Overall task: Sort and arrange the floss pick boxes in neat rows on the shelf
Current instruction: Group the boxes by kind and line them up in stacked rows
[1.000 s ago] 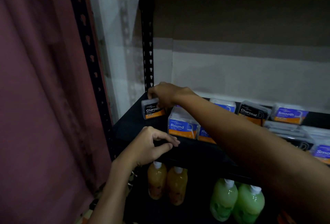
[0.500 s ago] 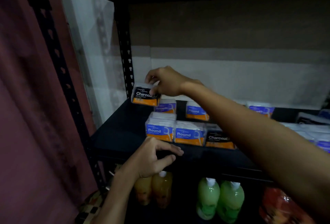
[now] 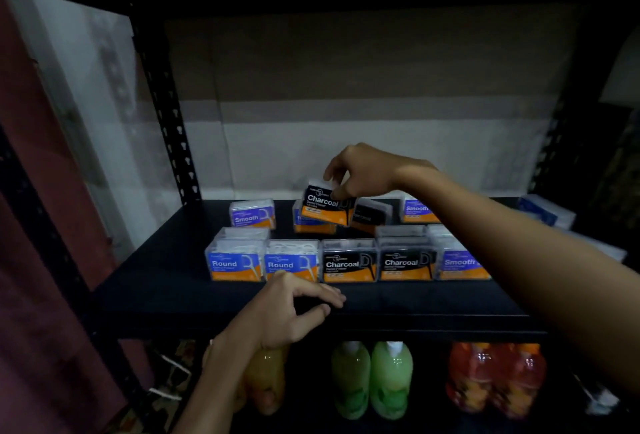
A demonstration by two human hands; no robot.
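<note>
My right hand [image 3: 363, 170] grips a black Charcoal floss pick box [image 3: 325, 205] by its top, tilted in the air above the back row of the black shelf [image 3: 166, 281]. The front row reads, left to right: two Round boxes [image 3: 235, 262] [image 3: 291, 262], two Charcoal boxes [image 3: 349, 263] [image 3: 407, 262], one Smooth box [image 3: 462, 265]. Behind them stand a Smooth box [image 3: 252, 214], a partly hidden blue box [image 3: 308, 224], a dark box [image 3: 372, 213] and another Smooth box [image 3: 417, 212]. My left hand [image 3: 294, 309] rests on the shelf's front edge, fingers curled, holding nothing.
A black perforated upright [image 3: 166, 115] stands at the left back, with a dark red curtain [image 3: 41, 225] further left. On the level below stand orange [image 3: 265, 378], green [image 3: 372, 378] and red bottles [image 3: 495, 378]. More boxes [image 3: 547, 213] lie at the shelf's far right.
My right hand has lifted the Charcoal box off the shelf's left back corner and carried it right, over the middle of the back row. The view has swung right.
</note>
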